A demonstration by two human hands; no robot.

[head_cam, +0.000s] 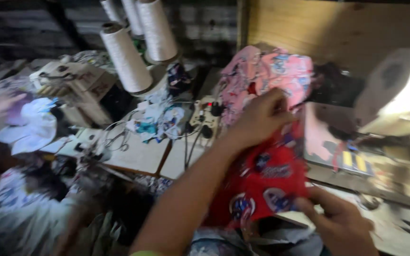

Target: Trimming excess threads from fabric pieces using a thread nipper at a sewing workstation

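Observation:
My left hand (pixel 262 116) reaches forward and grips the top of a red printed fabric piece (pixel 264 182) where it meets a pile of pink printed fabric (pixel 262 76). My right hand (pixel 342 223) pinches the lower right edge of the same red fabric near the bottom of the view. The red cloth hangs stretched between both hands. The picture is motion-blurred.
A sewing machine (pixel 399 95) stands at the right on a worn table (pixel 404 180). Large white thread cones (pixel 126 59) rise at the back left by another machine (pixel 72 80). Another person's hand (pixel 1 106) holds white cloth at far left. A power strip (pixel 205 118) lies mid-table.

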